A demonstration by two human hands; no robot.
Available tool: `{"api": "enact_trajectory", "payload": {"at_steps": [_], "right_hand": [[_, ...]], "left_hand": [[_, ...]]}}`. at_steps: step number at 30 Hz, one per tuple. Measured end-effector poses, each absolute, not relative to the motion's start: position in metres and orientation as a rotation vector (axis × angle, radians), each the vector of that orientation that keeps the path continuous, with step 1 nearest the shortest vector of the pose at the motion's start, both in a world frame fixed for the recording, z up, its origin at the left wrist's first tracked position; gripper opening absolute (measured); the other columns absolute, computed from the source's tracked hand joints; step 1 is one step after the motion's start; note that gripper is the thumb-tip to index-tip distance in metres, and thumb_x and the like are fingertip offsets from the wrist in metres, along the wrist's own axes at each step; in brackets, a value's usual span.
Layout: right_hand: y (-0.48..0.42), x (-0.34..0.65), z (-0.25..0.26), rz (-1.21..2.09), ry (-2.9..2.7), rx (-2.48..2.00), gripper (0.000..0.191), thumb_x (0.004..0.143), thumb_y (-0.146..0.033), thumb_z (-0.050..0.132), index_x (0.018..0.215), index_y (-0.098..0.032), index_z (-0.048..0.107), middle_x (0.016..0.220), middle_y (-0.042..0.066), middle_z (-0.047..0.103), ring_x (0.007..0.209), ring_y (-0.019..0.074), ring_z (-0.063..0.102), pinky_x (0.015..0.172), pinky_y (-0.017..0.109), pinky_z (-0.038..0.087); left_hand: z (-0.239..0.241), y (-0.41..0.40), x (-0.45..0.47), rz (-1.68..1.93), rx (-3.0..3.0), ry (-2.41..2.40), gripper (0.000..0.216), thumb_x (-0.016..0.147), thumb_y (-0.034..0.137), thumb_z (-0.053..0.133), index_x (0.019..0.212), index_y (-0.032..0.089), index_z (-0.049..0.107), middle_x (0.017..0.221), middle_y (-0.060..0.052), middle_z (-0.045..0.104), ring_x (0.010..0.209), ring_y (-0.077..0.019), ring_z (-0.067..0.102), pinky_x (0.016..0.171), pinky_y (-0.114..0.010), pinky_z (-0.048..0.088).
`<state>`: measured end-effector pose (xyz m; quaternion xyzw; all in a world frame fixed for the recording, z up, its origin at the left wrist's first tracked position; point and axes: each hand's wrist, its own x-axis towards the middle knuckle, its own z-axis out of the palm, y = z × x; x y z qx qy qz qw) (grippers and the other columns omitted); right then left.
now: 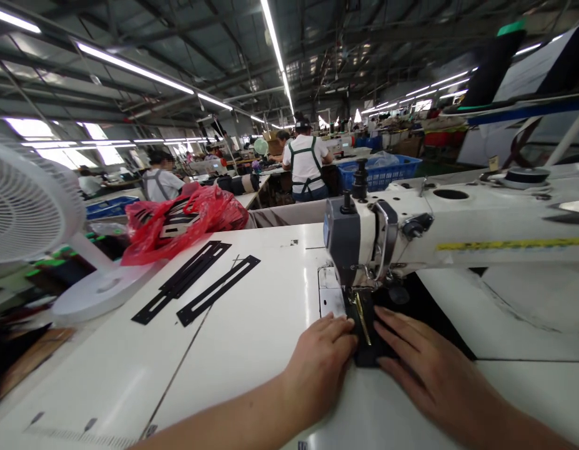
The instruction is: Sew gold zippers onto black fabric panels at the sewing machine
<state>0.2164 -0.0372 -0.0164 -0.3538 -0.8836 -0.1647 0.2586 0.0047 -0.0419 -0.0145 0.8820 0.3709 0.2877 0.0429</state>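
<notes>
While the left hand (324,359) rests with bent fingers on the left edge of a black zipper panel (368,355), its thumb is hidden, so I cannot tell whether it pinches. The right hand (427,359) lies loose and outstretched, fingertips on the panel's right side, so neither hand is clearly nearer. From both, the panel lies inward, between them; its long axis, marked by gold zipper teeth (363,319), runs away from the wearer to the sewing machine head (355,240), the far end leaning slightly left. Black fabric (434,315) spreads beyond the right hand, crowding that side. Leftward, the white counter (265,337) offers open room as far as a slotted black strip (222,290) and overlapping black strips (188,275); a red plastic bag (186,219) sits past those, near the far edge.
</notes>
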Motion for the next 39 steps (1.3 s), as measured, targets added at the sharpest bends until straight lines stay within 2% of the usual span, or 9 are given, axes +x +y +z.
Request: {"api": "enact_trajectory", "payload": {"at_steps": [3,8,13,18,27,33,39], "right_hand": [[-0.051,0.221,-0.019,-0.500,-2.425,-0.901,0.037,0.088,-0.030,0.047,0.114,-0.007,0.060,0.126,0.017,0.054,0.112,0.0278,0.054,0.084,0.042,0.054],[-0.049,0.210,-0.016,-0.472,-2.409,-0.834,0.032,0.089,-0.012,0.038,0.107,-0.009,0.064,0.112,0.011,0.065,0.103,0.0200,0.061,0.084,0.032,0.055],[-0.045,0.208,-0.018,-0.511,-2.368,-0.802,0.032,0.087,-0.012,0.039,0.103,-0.009,0.066,0.109,0.011,0.066,0.099,0.0202,0.063,0.081,0.029,0.056],[-0.040,0.207,-0.018,-0.513,-2.333,-0.783,0.030,0.086,-0.013,0.041,0.101,-0.010,0.067,0.108,0.010,0.066,0.099,0.0190,0.063,0.082,0.027,0.055],[-0.025,0.206,-0.019,-0.470,-2.376,-0.830,0.033,0.085,-0.010,0.039,0.105,-0.007,0.065,0.109,0.013,0.065,0.099,0.0215,0.063,0.082,0.031,0.055],[-0.014,0.200,-0.016,-0.355,-2.327,-0.865,0.034,0.084,-0.008,0.037,0.105,-0.008,0.064,0.106,0.013,0.067,0.096,0.0213,0.065,0.082,0.032,0.055],[-0.005,0.198,-0.014,-0.253,-2.320,-0.907,0.033,0.088,-0.011,0.033,0.102,-0.012,0.063,0.097,0.010,0.070,0.088,0.0191,0.066,0.076,0.029,0.056]], "left_hand": [[-0.016,-0.049,0.004,0.964,2.625,1.114,0.016,0.085,0.018,0.054,0.098,0.017,0.063,0.109,-0.007,0.065,0.103,-0.0190,0.060,0.102,-0.038,0.043],[-0.017,-0.050,0.005,0.919,2.739,1.075,0.020,0.085,0.017,0.055,0.103,0.015,0.062,0.113,-0.009,0.064,0.109,-0.0220,0.058,0.102,-0.039,0.043],[-0.017,-0.045,0.006,0.898,2.956,1.015,0.019,0.088,0.015,0.048,0.102,0.010,0.060,0.110,-0.012,0.065,0.106,-0.0255,0.060,0.095,-0.041,0.049],[-0.019,-0.036,0.005,0.931,3.018,0.982,0.021,0.091,0.018,0.042,0.098,0.010,0.060,0.107,-0.012,0.066,0.100,-0.0252,0.062,0.091,-0.041,0.052],[-0.015,-0.020,0.005,0.876,2.882,1.005,0.019,0.089,0.018,0.049,0.103,0.012,0.060,0.107,-0.013,0.063,0.103,-0.0248,0.060,0.093,-0.040,0.050],[-0.016,-0.011,0.008,0.895,2.773,1.040,0.016,0.088,0.015,0.048,0.095,0.013,0.062,0.090,-0.011,0.062,0.086,-0.0215,0.061,0.078,-0.034,0.055],[-0.019,-0.005,0.009,0.818,2.615,1.123,0.017,0.087,0.016,0.048,0.091,0.016,0.064,0.087,-0.009,0.056,0.080,-0.0188,0.057,0.070,-0.030,0.053]]}}
